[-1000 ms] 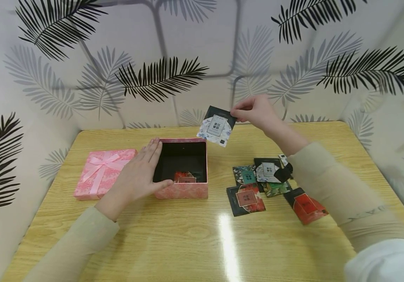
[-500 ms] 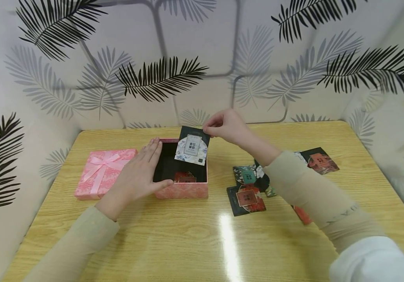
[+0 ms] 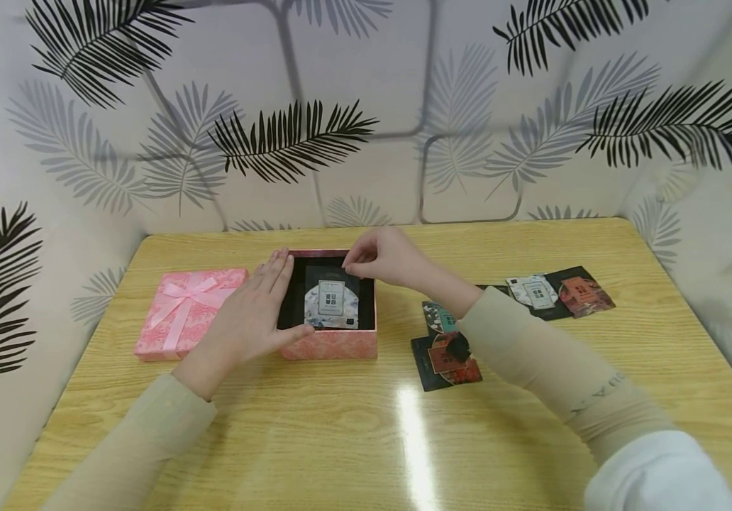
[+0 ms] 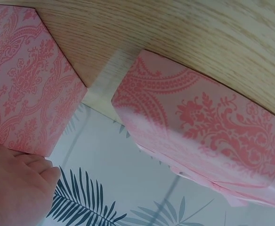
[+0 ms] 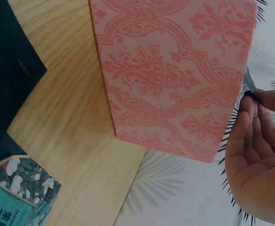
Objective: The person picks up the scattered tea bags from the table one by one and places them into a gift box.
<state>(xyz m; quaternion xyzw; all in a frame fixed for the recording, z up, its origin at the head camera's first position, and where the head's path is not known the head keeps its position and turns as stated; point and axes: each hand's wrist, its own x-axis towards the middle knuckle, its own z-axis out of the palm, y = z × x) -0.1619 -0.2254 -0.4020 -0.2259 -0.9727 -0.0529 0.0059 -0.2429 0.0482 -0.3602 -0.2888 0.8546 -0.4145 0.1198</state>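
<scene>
“JASMIN” on the teal label (image 5: 5,201)

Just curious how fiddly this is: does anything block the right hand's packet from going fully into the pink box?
Nothing visible blocks the packet: the pink box stands open. The left hand is close, thumb at the front rim. What's underneath is hidden.

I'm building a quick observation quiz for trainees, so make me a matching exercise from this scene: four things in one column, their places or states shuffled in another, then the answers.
Column one
1. Bow-topped lid
2. Left hand
3. Right hand
4. Teal-labelled packet

Column two (sides as in the head view)
A. Pinching the corner of a black-and-white packet
B. Lying on the table, right of the box
C. Lying on the table, left of the box
D. Resting on the box's left edge

Right pairs: 1-C, 2-D, 3-A, 4-B
</scene>
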